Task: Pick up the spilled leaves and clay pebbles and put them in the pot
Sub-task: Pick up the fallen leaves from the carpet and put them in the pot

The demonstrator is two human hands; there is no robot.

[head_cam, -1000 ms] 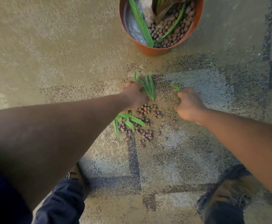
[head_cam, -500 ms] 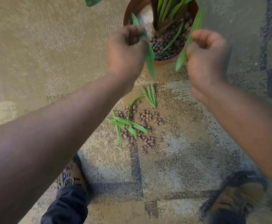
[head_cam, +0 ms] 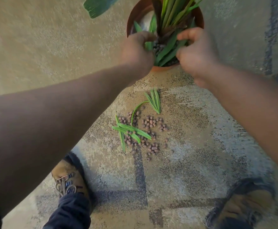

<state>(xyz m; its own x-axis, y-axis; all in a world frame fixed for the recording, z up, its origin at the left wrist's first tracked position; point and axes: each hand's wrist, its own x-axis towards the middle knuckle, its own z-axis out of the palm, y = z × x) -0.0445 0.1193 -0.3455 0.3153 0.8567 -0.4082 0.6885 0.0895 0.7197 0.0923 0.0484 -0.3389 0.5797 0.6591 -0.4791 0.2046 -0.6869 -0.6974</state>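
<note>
The terracotta pot (head_cam: 129, 25) stands at the top centre, with an upright green plant and dark clay pebbles inside. Both my hands are over its near rim. My left hand (head_cam: 136, 52) is curled around a green leaf (head_cam: 149, 45) at the pot's left side. My right hand (head_cam: 196, 53) pinches the end of a long leaf (head_cam: 167, 49) that lies across the pebbles in the pot. On the carpet below, spilled leaves (head_cam: 130, 131) lie crossed over scattered brown clay pebbles (head_cam: 150, 123). A small fan of leaves (head_cam: 154, 100) lies nearer the pot.
My two brown shoes (head_cam: 69, 180) (head_cam: 244, 205) stand on the patterned beige and grey carpet (head_cam: 36, 47), on either side of the spill. A broad green leaf (head_cam: 98, 5) hangs in at the top left of the pot.
Both hands lifted one leaf each off the carpet, carried them up and forward, and lowered them into the pot. The view shifted, so the spill now sits lower.
</note>
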